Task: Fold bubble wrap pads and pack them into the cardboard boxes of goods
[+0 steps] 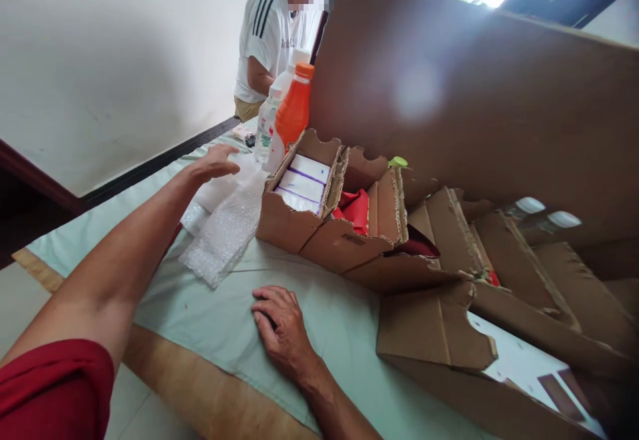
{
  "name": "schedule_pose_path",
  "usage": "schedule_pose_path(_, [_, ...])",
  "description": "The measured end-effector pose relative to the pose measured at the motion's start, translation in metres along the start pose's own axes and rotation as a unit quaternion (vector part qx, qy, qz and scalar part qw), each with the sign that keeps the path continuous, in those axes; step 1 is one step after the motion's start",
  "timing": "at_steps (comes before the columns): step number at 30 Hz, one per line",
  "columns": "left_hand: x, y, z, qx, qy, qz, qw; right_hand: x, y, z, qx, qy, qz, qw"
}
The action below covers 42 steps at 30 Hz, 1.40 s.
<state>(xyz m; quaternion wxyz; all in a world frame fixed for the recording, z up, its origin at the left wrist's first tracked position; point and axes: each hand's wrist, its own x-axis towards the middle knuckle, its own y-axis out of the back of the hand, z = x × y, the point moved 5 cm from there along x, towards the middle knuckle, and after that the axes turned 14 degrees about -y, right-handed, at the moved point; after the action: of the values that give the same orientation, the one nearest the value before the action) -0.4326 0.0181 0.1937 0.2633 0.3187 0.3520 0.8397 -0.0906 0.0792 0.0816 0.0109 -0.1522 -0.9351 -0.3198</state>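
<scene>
The right hand (285, 331) rested at the lower centre of the frame on the green cloth (344, 353) of the counter (200, 387), its grip loosely curled with nothing seen in it. Left of centre lay the bubble wrap (214, 250). Just right of it, a cardboard rack (319, 243) ran to the lower right, with white boxes (302, 182) in its end compartment and red material (355, 210) in the next. Left of upper centre, the left hand (215, 164) reached out, its grip wide and bare, near a clear bottle (264, 130) and an orange bottle (292, 114). Behind these was another person (257, 40).
</scene>
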Motion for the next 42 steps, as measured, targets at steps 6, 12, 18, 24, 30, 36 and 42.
schedule_pose_path(6, [-0.014, 0.010, -0.008, -0.139, 0.046, 0.076, 0.986, 0.001, 0.000, 0.002, 0.024, -0.006, 0.004, 1.000])
schedule_pose_path(12, [-0.097, 0.045, 0.029, -0.087, -0.068, 0.203, 0.973, 0.002, -0.001, 0.001, 0.023, 0.001, 0.009, 1.000])
schedule_pose_path(18, [-0.198, 0.001, 0.072, -0.023, -0.166, 0.094, 0.981, 0.002, -0.002, -0.001, -0.004, 0.002, 0.007, 1.000])
schedule_pose_path(24, [-0.222, 0.019, 0.060, -0.021, -0.109, 0.157, 0.981, 0.002, -0.005, -0.001, -0.025, 0.009, 0.012, 1.000])
schedule_pose_path(30, [-0.199, -0.007, 0.036, 0.017, -0.031, 0.079, 0.996, 0.000, -0.004, 0.005, -0.007, -0.020, 0.054, 0.998])
schedule_pose_path(36, [-0.216, -0.027, 0.045, -0.020, -0.022, 0.063, 0.998, 0.022, -0.005, -0.002, -0.060, -0.040, 0.092, 0.993])
schedule_pose_path(42, [-0.220, -0.028, 0.057, -0.087, -0.023, 0.037, 0.995, 0.041, -0.010, -0.022, -0.113, 0.000, -0.003, 0.994])
